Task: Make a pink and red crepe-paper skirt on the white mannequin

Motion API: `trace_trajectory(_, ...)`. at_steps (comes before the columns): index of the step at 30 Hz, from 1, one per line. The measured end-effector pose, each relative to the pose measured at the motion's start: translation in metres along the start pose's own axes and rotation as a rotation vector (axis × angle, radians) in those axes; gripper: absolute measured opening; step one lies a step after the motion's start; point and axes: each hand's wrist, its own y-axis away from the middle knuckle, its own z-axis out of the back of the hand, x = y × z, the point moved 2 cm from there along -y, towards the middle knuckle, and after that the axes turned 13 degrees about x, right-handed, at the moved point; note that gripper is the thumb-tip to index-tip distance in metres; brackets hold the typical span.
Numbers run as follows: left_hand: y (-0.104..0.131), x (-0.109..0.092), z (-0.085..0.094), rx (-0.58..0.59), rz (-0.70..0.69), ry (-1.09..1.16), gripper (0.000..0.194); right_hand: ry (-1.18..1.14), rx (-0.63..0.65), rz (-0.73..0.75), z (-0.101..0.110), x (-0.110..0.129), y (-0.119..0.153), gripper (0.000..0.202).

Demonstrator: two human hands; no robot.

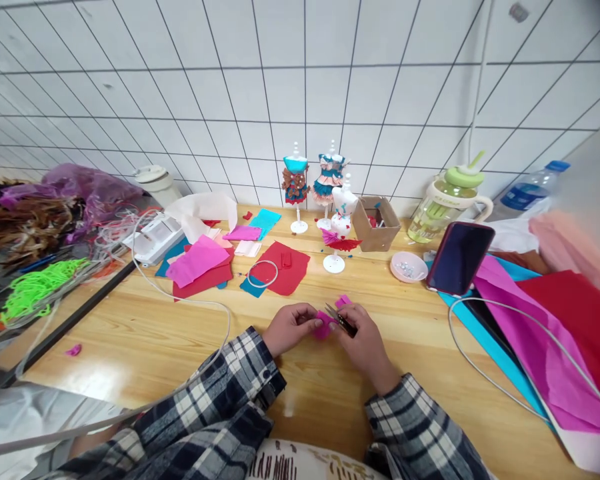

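Note:
Between my hands is a small magenta piece of crepe-like material. My left hand pinches its left side with thumb and fingers. Small dark scissors sit in my right hand, their blades pointing up and left beside the piece. Another bit of magenta shows just above my right fingers. Behind my hands stands a small white dress form with a red and magenta skirt. Two more forms, one with a turquoise top and one in a ruffled teal and peach dress, stand near the wall.
Red, pink and blue sheets lie left of centre. A cardboard box, pink dish, phone and green-lidded bottle stand right. A white cable crosses the left side; another loops over sheets at right.

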Motion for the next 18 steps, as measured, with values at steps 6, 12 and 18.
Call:
trace_trajectory(6,0.003,-0.008,0.015,-0.117,-0.097,-0.348,0.026,-0.04,-0.034,-0.025,0.004,-0.003,-0.002,0.027)
trace_trajectory(12,-0.024,-0.023,0.09,-0.363,0.067,-1.132,0.036,0.054,-0.004,-0.103,0.005,-0.012,-0.007,0.041)
trace_trajectory(18,-0.056,-0.018,0.121,-0.403,0.159,-1.144,0.03,0.2,-0.066,-0.106,0.005,-0.007,-0.001,0.059)
